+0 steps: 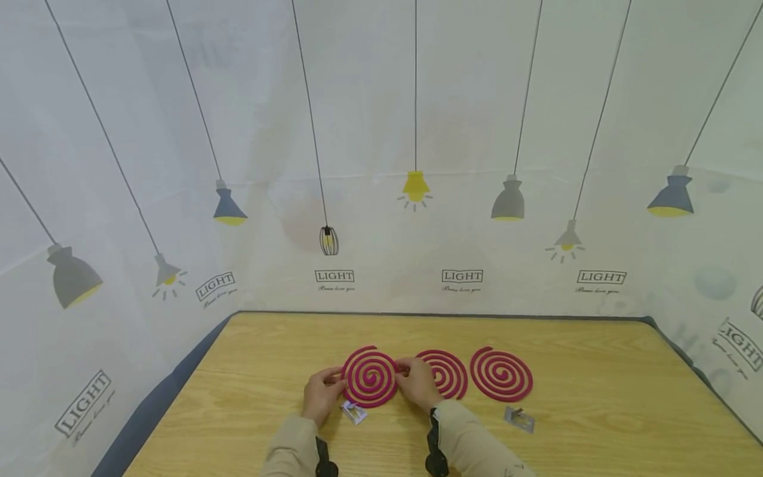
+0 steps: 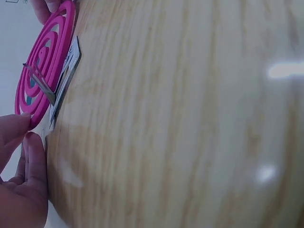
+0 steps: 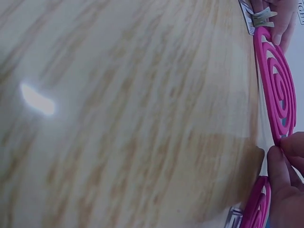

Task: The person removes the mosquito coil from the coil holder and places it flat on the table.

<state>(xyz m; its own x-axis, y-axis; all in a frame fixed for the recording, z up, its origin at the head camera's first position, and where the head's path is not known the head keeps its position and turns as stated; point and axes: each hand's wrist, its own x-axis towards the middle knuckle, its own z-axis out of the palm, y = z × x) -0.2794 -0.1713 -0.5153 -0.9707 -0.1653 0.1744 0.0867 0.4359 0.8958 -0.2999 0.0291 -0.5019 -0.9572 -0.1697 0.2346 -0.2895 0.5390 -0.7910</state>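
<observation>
A pink mosquito coil (image 1: 371,377) is held between both hands, just above the table beside a small metal coil stand (image 1: 354,412). My left hand (image 1: 322,396) pinches its left edge between thumb and fingers. On the opposite edge, my right hand (image 1: 420,383) pinches it the same way. The left wrist view shows the stand's raised prong (image 2: 42,87) in front of the coil. Partly behind my right hand lies a second pink coil (image 1: 463,377). To its right is a third coil (image 1: 502,375), with another metal stand (image 1: 520,420) nearer me.
The wooden table (image 1: 596,377) has a dark edge along its back and sides. A white cloth backdrop (image 1: 369,132) printed with hanging lamps surrounds it. Near the right hand, the right wrist view shows part of a metal stand (image 3: 233,217) by a coil.
</observation>
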